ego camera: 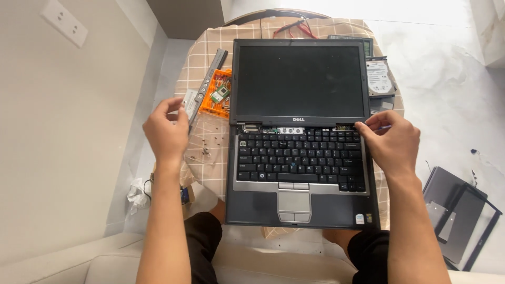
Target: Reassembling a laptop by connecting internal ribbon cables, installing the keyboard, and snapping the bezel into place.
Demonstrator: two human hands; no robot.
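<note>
While the left hand point(167, 131) pinches a grey strip point(192, 102) beside the laptop point(300, 158), the right hand point(392, 144) pinches a thin tool point(383, 128) at its hinge corner.

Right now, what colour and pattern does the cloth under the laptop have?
The cloth is beige with a thin white check, seen best in the head view, left of the laptop.

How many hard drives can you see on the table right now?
1. A bare hard drive lies at the table's right edge, just right of the open laptop screen, above the right hand. Others may be hidden behind the screen.
</note>
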